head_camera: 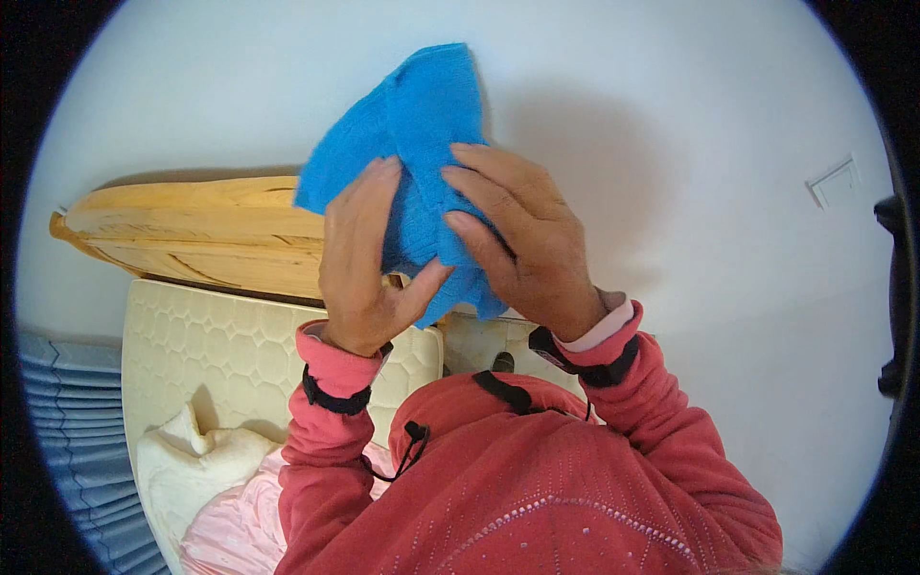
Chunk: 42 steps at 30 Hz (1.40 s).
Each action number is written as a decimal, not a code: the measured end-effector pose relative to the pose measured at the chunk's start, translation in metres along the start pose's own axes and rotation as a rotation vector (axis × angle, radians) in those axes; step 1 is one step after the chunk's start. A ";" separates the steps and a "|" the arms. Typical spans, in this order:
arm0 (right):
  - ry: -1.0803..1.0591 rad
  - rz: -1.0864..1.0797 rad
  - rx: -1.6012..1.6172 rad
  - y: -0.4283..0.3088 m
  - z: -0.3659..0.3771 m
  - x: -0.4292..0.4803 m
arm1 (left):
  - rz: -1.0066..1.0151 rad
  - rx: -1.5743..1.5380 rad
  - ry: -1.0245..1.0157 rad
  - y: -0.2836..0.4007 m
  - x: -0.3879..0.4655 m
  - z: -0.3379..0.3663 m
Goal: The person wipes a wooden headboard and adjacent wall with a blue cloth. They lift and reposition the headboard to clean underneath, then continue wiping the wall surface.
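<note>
A blue cloth (pixel 435 108), folded and creased, is held up in front of a white wall. My left hand (pixel 363 251) grips its lower left part, with the thumb below and the fingers pointing up. On the right, my right hand (pixel 528 230) has its fingertips on the cloth's folded middle. The cloth's upper end sticks up above both hands, and its lower edge hangs between my wrists. Some of the cloth is hidden behind my fingers.
A wooden headboard (pixel 208 226) stands at the left behind a cream mattress (pixel 237 338). Cream and pink bedding (pixel 237 517) lies on it, beside a blue curtain (pixel 86 438). A wall switch (pixel 835 183) is on the white wall (pixel 690 144) at the right.
</note>
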State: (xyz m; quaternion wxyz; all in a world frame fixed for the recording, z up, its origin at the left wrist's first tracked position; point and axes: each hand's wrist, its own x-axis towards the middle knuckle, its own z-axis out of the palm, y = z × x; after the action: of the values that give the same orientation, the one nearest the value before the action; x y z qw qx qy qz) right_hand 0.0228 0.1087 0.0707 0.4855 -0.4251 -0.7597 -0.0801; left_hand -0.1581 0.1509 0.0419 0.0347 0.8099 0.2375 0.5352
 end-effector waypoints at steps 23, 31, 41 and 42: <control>-0.140 -0.010 -0.092 -0.003 0.020 0.024 | 0.002 -0.016 -0.229 -0.025 0.027 0.001; -0.091 0.194 0.156 0.017 0.023 0.036 | -0.025 -0.016 -0.229 -0.029 0.036 0.005; 0.019 0.388 0.342 0.017 0.030 0.031 | 0.039 0.009 -0.114 -0.037 0.030 0.011; 0.033 0.404 0.362 0.016 0.032 0.032 | 0.044 0.018 -0.123 -0.037 0.030 0.011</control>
State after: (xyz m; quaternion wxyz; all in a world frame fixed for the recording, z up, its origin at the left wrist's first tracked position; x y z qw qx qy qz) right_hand 0.0082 0.1538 0.0752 0.5721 -0.4729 -0.6535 0.1484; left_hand -0.1516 0.1988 0.0511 0.0304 0.8466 0.2219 0.4828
